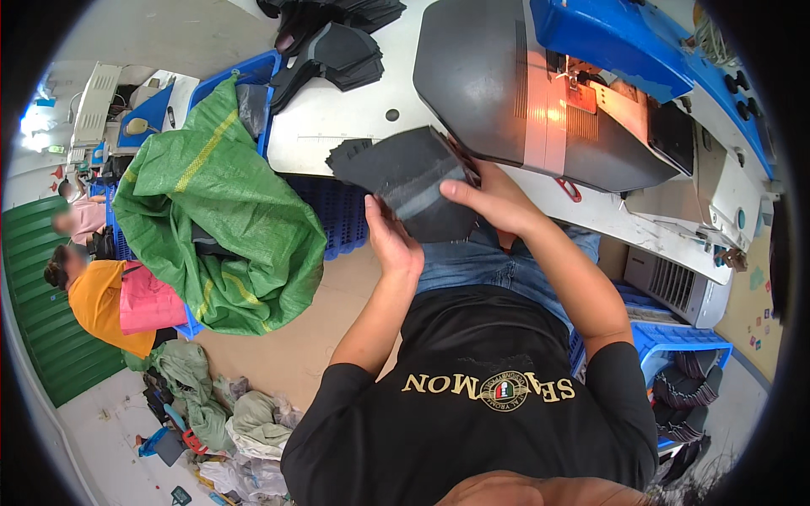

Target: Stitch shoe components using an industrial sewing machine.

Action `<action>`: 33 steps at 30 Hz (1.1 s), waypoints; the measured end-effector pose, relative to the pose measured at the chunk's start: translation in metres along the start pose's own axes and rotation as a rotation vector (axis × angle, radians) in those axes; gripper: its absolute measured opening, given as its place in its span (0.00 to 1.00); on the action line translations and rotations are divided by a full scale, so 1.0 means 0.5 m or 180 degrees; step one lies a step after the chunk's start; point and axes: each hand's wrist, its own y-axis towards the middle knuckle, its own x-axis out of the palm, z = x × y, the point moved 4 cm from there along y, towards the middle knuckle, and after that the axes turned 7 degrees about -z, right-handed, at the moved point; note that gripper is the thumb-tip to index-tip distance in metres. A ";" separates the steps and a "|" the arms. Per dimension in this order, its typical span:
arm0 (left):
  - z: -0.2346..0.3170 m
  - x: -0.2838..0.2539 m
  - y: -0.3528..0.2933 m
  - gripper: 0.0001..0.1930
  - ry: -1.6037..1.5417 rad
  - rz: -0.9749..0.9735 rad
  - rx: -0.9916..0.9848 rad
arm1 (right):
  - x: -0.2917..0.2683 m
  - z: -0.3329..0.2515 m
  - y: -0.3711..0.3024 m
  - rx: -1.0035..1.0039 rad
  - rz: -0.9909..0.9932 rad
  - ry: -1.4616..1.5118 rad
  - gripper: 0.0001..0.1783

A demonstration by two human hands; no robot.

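A thick stack of black cut fabric pieces [413,173] is held over my lap, at the near edge of the white sewing table. My right hand [498,202] is closed round the right side of the stack, its thumb lying on top. At the stack's near left edge, my left hand [392,240] has its fingers stretched out against the pieces. A paler grey band crosses the top of the stack. More black cut pieces [342,59] lie in piles at the far side of the table.
A sewing machine with a blue head [616,38] and a lit needle area stands at the far right. Left of the table, a green woven sack [219,211] sits over a blue crate [268,67]. Another person in orange [110,295] is at the far left. Striped pieces fill a blue basket [683,337].
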 end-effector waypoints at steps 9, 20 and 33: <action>0.014 -0.025 -0.057 0.45 -0.0283 -0.0403 -0.0311 | 0.055 0.016 -0.089 -0.0502 0.0127 -0.1085 0.56; 0.004 -0.017 -0.076 0.41 0.0063 -0.0802 -0.0698 | 0.066 0.021 -0.108 -0.0642 0.0137 -0.1109 0.57; -0.005 0.011 -0.065 0.39 0.0446 -0.0478 -0.0238 | 0.061 0.020 -0.080 -0.0790 0.0517 -0.0126 0.47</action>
